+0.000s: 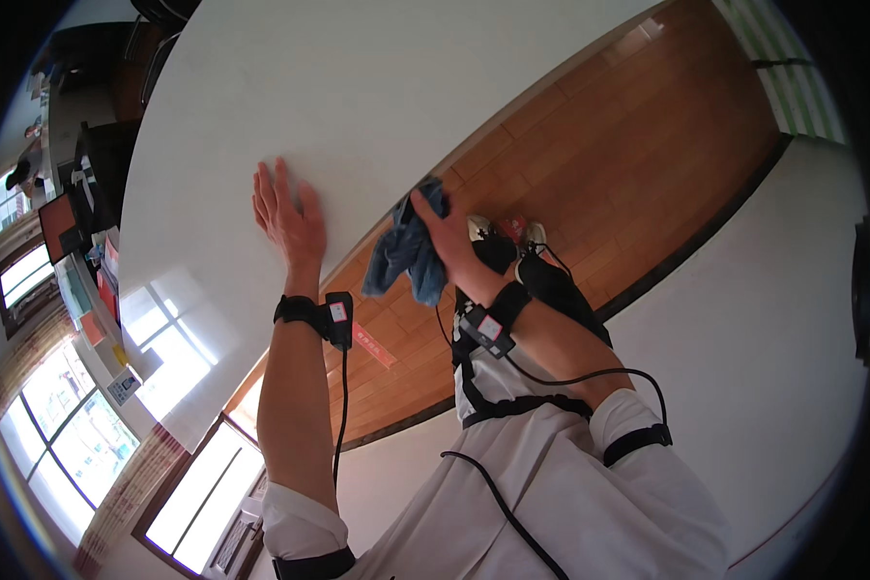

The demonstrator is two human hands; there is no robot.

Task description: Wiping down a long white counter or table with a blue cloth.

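Note:
My left hand point(290, 217) rests on the white tabletop point(319, 87), its fingers apart and holding nothing. To the right of it, at the table's near edge, my right hand point(449, 243) grips a crumpled blue cloth point(404, 254). Part of the cloth hangs beyond the edge, over the wooden floor; its upper end lies at the edge, and whether it touches the tabletop I cannot tell. Each wrist wears a black strap with a small box and a cable.
Wooden floor point(623, 123) and my shoes show past the table edge. A white wall point(754, 254) stands on the right. Chairs, a dark screen point(61, 227), folders and a small card with a picture point(124, 385) are beyond the table's left side. A person is in the far background.

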